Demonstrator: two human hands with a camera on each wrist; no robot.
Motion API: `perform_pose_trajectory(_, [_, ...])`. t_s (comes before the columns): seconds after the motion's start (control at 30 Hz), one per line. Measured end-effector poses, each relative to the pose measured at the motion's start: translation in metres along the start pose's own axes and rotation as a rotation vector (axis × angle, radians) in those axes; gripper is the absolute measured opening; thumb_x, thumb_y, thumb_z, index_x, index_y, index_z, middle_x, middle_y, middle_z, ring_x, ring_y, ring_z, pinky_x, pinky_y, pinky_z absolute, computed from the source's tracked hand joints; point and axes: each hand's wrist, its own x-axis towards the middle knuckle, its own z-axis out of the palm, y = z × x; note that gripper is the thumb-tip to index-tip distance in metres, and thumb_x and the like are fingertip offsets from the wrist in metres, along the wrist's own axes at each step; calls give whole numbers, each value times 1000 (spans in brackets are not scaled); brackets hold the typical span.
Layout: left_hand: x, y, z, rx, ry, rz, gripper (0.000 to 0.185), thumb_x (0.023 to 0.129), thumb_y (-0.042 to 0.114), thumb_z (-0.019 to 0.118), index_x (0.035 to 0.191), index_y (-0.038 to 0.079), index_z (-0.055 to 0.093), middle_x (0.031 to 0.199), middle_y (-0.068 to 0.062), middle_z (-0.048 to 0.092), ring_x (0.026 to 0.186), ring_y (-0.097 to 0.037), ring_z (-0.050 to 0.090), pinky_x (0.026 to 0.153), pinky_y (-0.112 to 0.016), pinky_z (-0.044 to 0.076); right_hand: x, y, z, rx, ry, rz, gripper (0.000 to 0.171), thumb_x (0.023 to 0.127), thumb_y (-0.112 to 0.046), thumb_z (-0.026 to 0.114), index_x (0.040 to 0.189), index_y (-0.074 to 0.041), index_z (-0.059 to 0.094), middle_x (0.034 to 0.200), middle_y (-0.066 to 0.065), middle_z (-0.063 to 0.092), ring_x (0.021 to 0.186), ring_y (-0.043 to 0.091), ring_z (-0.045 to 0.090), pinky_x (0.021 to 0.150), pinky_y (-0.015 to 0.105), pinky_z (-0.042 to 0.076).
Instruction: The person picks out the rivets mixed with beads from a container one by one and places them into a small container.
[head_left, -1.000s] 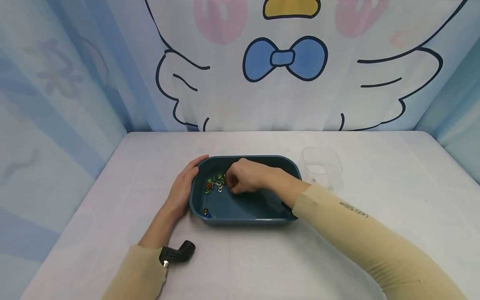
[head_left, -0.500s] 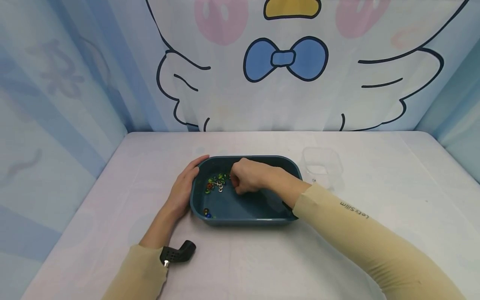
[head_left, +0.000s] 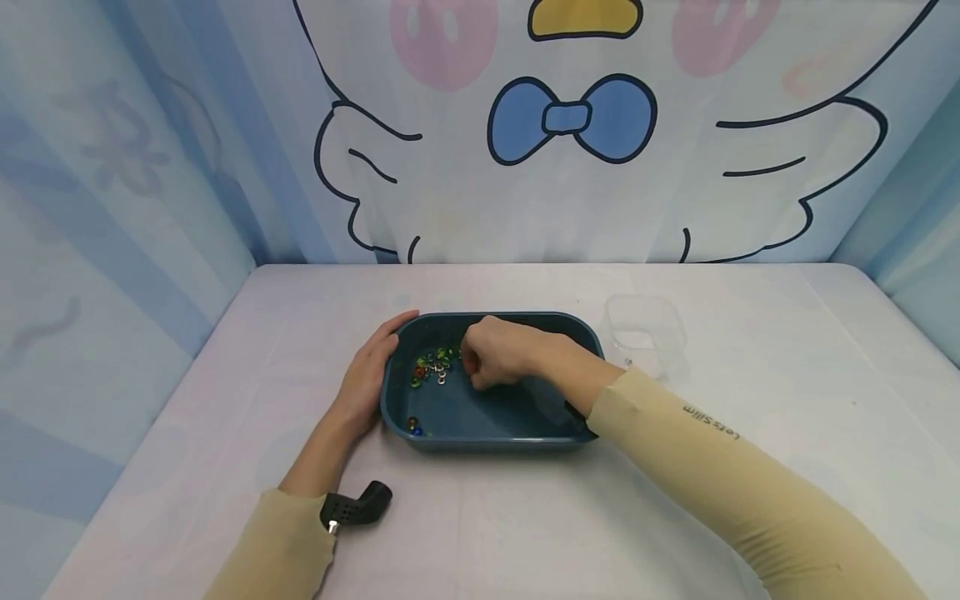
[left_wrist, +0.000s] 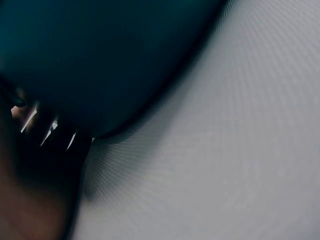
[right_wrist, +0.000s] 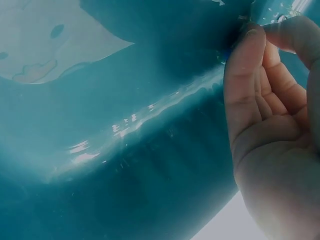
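A dark blue-green tray (head_left: 491, 442) stands on the table. My left hand (head_left: 362, 379) holds its left end, thumb at the rim and fingers along the outside; the left wrist view shows mostly the tray's wall (left_wrist: 115, 65). Small shiny beads (head_left: 431, 367), green, orange-red and pale ring-like, lie in the tray's left part. My right hand (head_left: 498, 354) reaches down into the tray beside them, fingers curled. In the right wrist view, its thumb and index fingertips (right_wrist: 255, 35) come together at the beads; I cannot tell whether a bead is between them.
A clear plastic container (head_left: 645, 325) stands right of the tray, behind the right forearm. Near the tray's front left corner lie a brown bead (head_left: 412, 422) and a blue bead (head_left: 417, 432). A printed curtain (head_left: 570, 200) hangs behind the table.
My right hand has shifted slightly right, away from the beads, then stays nearly still. The left hand and the tray are almost unmoved.
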Motion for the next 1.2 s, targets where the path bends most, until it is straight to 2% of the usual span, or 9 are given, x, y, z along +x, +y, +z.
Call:
perform_pose_trajectory(0.33, [0, -2, 0, -49, -27, 44, 46, 111, 22, 26, 154, 13, 41, 155, -5, 42, 144, -18, 33, 120, -42, 19, -3, 1, -7, 60, 29, 5, 5, 89, -12, 71, 93, -10, 70, 83, -1, 64, 71, 15, 58, 65, 29, 50])
perform_pose_trajectory(1.2, [2, -2, -2, -17, -28, 32, 46, 111, 23, 26, 154, 15, 42, 155, -4, 43, 144, -19, 32, 120, -43, 19, -7, -6, -20, 172, 117, -96, 7, 89, -9, 68, 95, -6, 71, 82, -1, 65, 73, 15, 59, 69, 28, 50])
